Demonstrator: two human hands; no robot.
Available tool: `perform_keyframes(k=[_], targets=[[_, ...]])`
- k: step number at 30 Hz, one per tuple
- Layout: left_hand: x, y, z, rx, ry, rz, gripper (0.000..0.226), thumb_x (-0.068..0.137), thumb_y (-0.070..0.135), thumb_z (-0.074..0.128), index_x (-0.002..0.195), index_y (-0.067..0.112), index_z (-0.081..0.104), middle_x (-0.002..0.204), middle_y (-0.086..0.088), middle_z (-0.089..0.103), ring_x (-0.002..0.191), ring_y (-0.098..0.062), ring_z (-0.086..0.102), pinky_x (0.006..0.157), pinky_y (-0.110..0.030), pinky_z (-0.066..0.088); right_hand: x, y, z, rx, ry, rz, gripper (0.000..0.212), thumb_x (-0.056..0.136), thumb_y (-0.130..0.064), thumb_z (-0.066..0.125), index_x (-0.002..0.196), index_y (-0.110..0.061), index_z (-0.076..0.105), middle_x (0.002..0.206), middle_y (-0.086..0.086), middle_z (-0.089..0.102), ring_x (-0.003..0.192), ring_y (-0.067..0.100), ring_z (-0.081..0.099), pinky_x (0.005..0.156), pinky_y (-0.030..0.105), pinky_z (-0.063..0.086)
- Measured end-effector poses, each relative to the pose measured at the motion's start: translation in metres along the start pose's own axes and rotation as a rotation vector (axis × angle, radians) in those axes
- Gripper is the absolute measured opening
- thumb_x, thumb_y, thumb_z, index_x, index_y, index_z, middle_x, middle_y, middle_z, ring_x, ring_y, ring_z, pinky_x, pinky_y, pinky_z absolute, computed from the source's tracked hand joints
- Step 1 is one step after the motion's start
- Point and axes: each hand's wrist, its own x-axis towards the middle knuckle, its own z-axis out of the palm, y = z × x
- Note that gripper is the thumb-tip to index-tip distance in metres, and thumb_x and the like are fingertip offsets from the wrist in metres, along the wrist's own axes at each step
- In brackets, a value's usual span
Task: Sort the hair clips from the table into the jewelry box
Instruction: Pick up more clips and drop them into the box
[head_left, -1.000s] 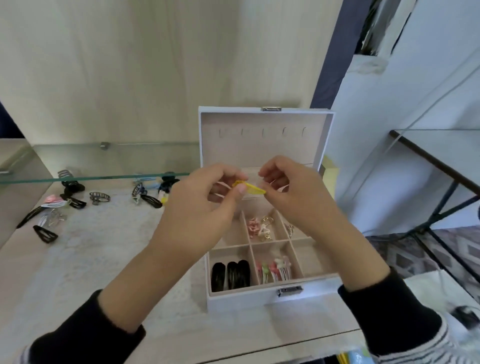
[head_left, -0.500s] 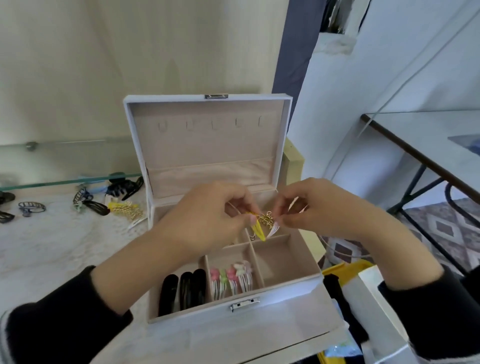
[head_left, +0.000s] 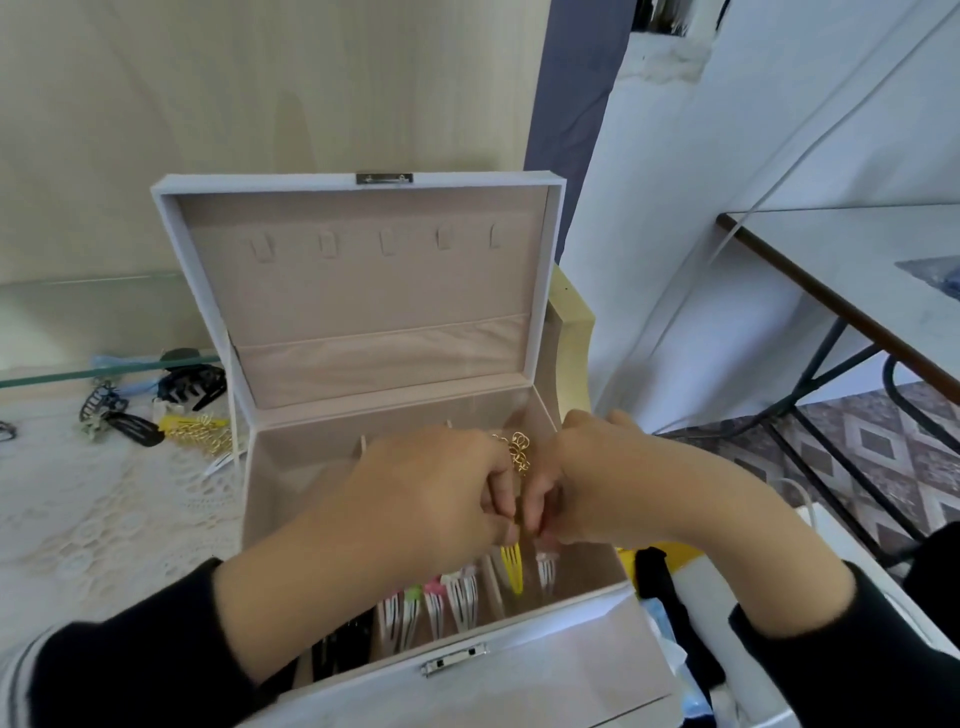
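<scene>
The white jewelry box (head_left: 545, 670) stands open in front of me, its lid upright. Both hands reach into its front right compartment. My left hand (head_left: 441, 493) pinches a yellow snap clip (head_left: 511, 566) that hangs point down inside the box. My right hand (head_left: 587, 488) pinches a white snap clip (head_left: 545, 569) beside it. A gold chain clip (head_left: 517, 449) shows just behind my knuckles. White clips with pink and green tops (head_left: 436, 603) fill the middle front compartment, and black clips (head_left: 343, 649) lie in the left one.
Left of the box on the lace cloth lie a black claw clip (head_left: 192, 387), a black snap clip (head_left: 132, 428), a gold chain clip (head_left: 200, 434) and a dark cage clip (head_left: 98, 402). A glass shelf (head_left: 78, 371) runs behind them. A dark-framed table (head_left: 857, 291) stands at the right.
Both hands have dropped from above the box down into its front right compartment, taking the yellow clip with them. The view has moved closer to the box.
</scene>
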Motion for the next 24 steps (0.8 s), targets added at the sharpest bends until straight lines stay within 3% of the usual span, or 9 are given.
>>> perform_keyframes(k=[3, 6, 9, 11, 13, 16, 19, 24], targets=[[-0.002, 0.004, 0.009, 0.095, 0.053, 0.048, 0.017, 0.079, 0.044, 0.066, 0.091, 0.032, 0.06, 0.09, 0.019, 0.065, 0.09, 0.001, 0.058, 0.067, -0.019, 0.04, 0.0, -0.004, 0.007, -0.139, 0.064, -0.003, 0.013, 0.085, -0.039, 0.062, 0.096, -0.04, 0.067, 0.091, -0.018, 0.061, 0.108, 0.012, 0.036, 0.086, 0.033, 0.024], [-0.005, 0.005, 0.015, 0.123, 0.116, 0.067, 0.016, 0.083, 0.043, 0.06, 0.091, 0.03, 0.055, 0.083, 0.016, 0.06, 0.085, -0.002, 0.055, 0.058, -0.015, 0.032, -0.001, -0.007, 0.014, -0.195, 0.136, 0.011, 0.019, 0.087, -0.035, 0.059, 0.105, -0.036, 0.064, 0.092, -0.016, 0.056, 0.111, 0.014, 0.033, 0.08, 0.035, 0.016], [-0.005, 0.004, 0.018, 0.135, 0.177, 0.075, 0.019, 0.084, 0.047, 0.058, 0.09, 0.034, 0.045, 0.078, 0.016, 0.054, 0.086, -0.004, 0.055, 0.064, -0.024, 0.035, -0.002, -0.006, 0.017, -0.215, 0.179, 0.024, 0.025, 0.087, -0.034, 0.059, 0.112, -0.033, 0.058, 0.098, -0.009, 0.057, 0.112, 0.016, 0.033, 0.077, 0.036, 0.012], [-0.005, 0.003, 0.019, 0.137, 0.18, 0.07, 0.025, 0.084, 0.05, 0.058, 0.092, 0.036, 0.039, 0.082, 0.016, 0.056, 0.09, -0.007, 0.057, 0.067, -0.027, 0.036, -0.002, -0.005, 0.02, -0.225, 0.206, 0.022, 0.03, 0.086, -0.034, 0.06, 0.115, -0.032, 0.052, 0.092, -0.008, 0.047, 0.111, 0.016, 0.032, 0.079, 0.037, 0.014], [-0.005, 0.004, 0.02, 0.14, 0.172, 0.066, 0.032, 0.082, 0.053, 0.059, 0.095, 0.036, 0.036, 0.088, 0.015, 0.059, 0.094, -0.01, 0.057, 0.069, -0.028, 0.037, -0.001, -0.003, 0.023, -0.213, 0.225, 0.015, 0.033, 0.086, -0.032, 0.06, 0.117, -0.03, 0.05, 0.09, -0.006, 0.041, 0.105, 0.014, 0.026, 0.08, 0.037, 0.015], [-0.006, 0.005, 0.019, 0.135, 0.151, 0.056, 0.038, 0.08, 0.058, 0.058, 0.096, 0.035, 0.032, 0.089, 0.015, 0.06, 0.098, -0.011, 0.057, 0.069, -0.028, 0.033, 0.001, 0.0, 0.026, -0.195, 0.228, 0.008, 0.033, 0.086, -0.032, 0.061, 0.116, -0.026, 0.049, 0.1, -0.002, 0.048, 0.084, 0.014, 0.016, 0.086, 0.036, 0.018], [-0.006, 0.006, 0.017, 0.134, 0.133, 0.061, 0.042, 0.078, 0.063, 0.057, 0.095, 0.035, 0.03, 0.087, 0.015, 0.061, 0.098, -0.01, 0.056, 0.069, -0.027, 0.031, 0.003, 0.002, 0.028, -0.185, 0.216, 0.004, 0.034, 0.087, -0.033, 0.06, 0.117, -0.024, 0.048, 0.108, 0.0, 0.05, 0.08, 0.01, 0.015, 0.09, 0.036, 0.021], [-0.006, 0.006, 0.018, 0.148, 0.115, 0.062, 0.034, 0.083, 0.055, 0.055, 0.098, 0.033, 0.035, 0.091, 0.011, 0.063, 0.096, -0.014, 0.058, 0.071, -0.028, 0.035, 0.003, 0.004, 0.025, -0.19, 0.223, 0.001, 0.028, 0.087, -0.03, 0.058, 0.114, -0.027, 0.051, 0.103, -0.004, 0.052, 0.107, 0.009, 0.036, 0.082, 0.034, 0.017]])
